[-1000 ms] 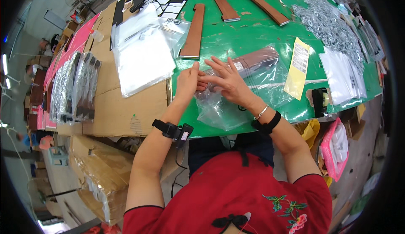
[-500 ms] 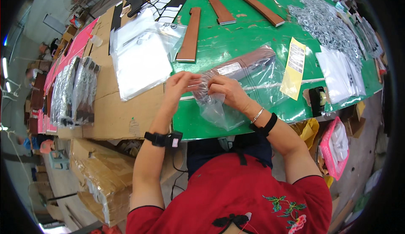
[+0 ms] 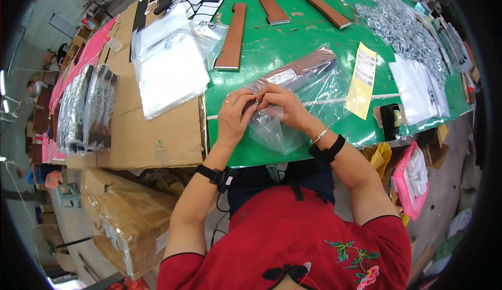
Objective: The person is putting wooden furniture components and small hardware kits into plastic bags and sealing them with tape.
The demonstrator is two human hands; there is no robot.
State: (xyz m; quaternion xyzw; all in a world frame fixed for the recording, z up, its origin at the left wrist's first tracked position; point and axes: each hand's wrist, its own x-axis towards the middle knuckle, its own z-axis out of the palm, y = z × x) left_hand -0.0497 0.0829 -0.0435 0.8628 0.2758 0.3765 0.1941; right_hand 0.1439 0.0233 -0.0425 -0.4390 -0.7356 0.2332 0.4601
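Clear plastic film [image 3: 282, 136] now lies under both of our hands: half a second ago our left hand [image 3: 234, 115] stood apart, and it has come in to meet our right hand [image 3: 285, 104]. That suggests we are working the wrapping's end together. Our fingertips are close together and seem to pinch the film, though we cannot tell exactly what sits between them. Just beyond and to the right of our hands, the brown piece [image 3: 320, 60] lies wrapped on the green tabletop [image 3: 312, 35], long, glossy through the film, with a white label [image 3: 283, 77] near our fingers.
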